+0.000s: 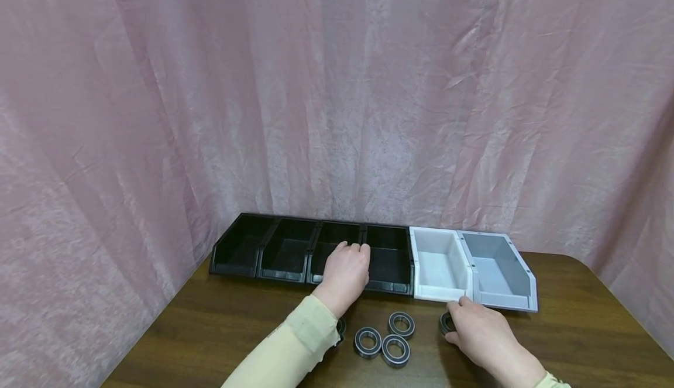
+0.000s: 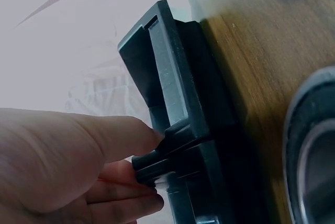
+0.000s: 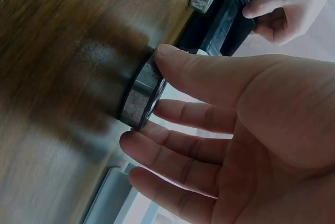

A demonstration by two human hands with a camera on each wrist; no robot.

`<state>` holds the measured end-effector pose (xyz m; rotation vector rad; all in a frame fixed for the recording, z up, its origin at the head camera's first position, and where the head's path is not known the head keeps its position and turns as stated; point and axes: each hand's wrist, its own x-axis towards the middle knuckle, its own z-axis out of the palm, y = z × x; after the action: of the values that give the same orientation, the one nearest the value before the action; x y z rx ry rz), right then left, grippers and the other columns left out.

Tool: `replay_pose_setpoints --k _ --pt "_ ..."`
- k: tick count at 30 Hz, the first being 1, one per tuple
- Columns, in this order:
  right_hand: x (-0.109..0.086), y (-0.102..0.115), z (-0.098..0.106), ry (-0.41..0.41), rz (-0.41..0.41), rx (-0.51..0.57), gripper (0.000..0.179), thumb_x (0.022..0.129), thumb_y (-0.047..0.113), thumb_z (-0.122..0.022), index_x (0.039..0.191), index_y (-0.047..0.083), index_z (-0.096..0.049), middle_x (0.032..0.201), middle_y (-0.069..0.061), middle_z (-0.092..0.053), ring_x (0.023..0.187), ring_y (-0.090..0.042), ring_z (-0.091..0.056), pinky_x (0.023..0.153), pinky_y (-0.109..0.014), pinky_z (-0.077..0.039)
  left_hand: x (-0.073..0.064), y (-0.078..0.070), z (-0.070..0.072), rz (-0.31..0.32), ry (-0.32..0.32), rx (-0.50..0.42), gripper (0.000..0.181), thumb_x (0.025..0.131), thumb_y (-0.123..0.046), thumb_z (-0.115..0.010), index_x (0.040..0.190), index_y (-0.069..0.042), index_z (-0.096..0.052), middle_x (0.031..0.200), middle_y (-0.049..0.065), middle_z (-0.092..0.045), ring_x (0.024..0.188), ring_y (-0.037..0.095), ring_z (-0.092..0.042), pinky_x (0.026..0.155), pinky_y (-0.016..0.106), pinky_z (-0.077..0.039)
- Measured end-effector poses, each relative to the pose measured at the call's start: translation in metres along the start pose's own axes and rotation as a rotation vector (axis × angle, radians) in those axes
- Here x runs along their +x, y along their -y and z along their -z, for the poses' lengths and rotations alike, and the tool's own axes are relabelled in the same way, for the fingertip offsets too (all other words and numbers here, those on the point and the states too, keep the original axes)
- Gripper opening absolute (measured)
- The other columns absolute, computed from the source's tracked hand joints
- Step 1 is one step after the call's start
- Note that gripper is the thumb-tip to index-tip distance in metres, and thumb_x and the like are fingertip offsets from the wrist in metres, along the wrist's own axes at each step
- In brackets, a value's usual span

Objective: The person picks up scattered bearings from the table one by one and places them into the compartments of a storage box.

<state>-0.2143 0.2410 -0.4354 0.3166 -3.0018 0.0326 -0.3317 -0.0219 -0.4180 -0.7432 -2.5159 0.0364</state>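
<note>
In the head view my left hand point(image 1: 344, 271) is at the divider between two black bins point(image 1: 388, 254) in the middle of the row. The left wrist view shows my thumb on one side of that black bin wall point(image 2: 180, 135) and my fingers curled on the other, pinching it. My right hand point(image 1: 481, 329) grips a dark-rimmed metal ball bearing point(image 3: 141, 93) between thumb and fingers, low over the wooden table, in front of the white bin point(image 1: 439, 265). Three more bearings point(image 1: 395, 350) lie flat in a cluster between my hands.
Another bearing point(image 1: 341, 327) is partly hidden behind my left sleeve. To the right of the white bin stands a grey bin point(image 1: 497, 268). More black bins point(image 1: 288, 250) continue the row leftward. A pink curtain point(image 1: 337, 95) hangs behind the table point(image 1: 574, 318).
</note>
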Motion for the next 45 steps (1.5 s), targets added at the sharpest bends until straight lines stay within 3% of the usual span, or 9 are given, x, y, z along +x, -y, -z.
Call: replay_pose_setpoints --k 8,13,23,45 --pt "-0.0013 -0.0040 -0.0026 -0.019 0.004 0.006 0.039 0.082 0.031 -0.098 0.092 0.013 -0.065 0.080 0.001 -0.054 0.067 -0.019 -0.058 0.056 -0.041 -0.050 -0.0002 0.0024 -0.0018 0.034 0.067 -0.055 0.045 0.093 -0.028 -0.090 0.127 -0.005 -0.072 0.113 0.009 -0.080 0.102 0.022 -0.078 0.115 0.043 -0.053" --pt "-0.0011 -0.0066 -0.0051 -0.028 0.004 0.003 0.040 0.080 0.032 -0.099 0.088 0.013 -0.064 0.079 0.001 -0.054 0.068 -0.020 -0.059 0.057 -0.042 -0.051 -0.0023 0.0058 -0.0027 0.020 0.091 -0.025 0.045 0.096 -0.034 -0.088 0.129 -0.007 -0.076 0.127 0.007 -0.079 0.116 0.022 -0.076 0.117 0.043 -0.052" --pt "-0.0015 -0.0082 -0.0032 -0.011 -0.001 -0.003 0.039 0.081 0.033 -0.099 0.087 0.012 -0.066 0.079 0.001 -0.054 0.068 -0.020 -0.059 0.058 -0.042 -0.051 -0.0033 0.0073 -0.0009 -0.025 0.073 -0.001 0.047 0.098 -0.036 -0.087 0.133 -0.007 -0.077 0.135 0.008 -0.077 0.124 0.023 -0.074 0.117 0.043 -0.052" --pt "-0.0060 -0.0097 0.0044 -0.132 0.041 -0.046 0.039 0.077 0.035 -0.100 0.096 0.014 -0.072 0.084 0.004 -0.057 0.078 -0.024 -0.067 0.059 -0.044 -0.054 -0.0074 0.0093 0.0016 -0.042 0.025 -0.010 0.044 0.096 -0.033 -0.088 0.128 -0.004 -0.078 0.130 0.010 -0.079 0.118 0.023 -0.076 0.113 0.043 -0.055"
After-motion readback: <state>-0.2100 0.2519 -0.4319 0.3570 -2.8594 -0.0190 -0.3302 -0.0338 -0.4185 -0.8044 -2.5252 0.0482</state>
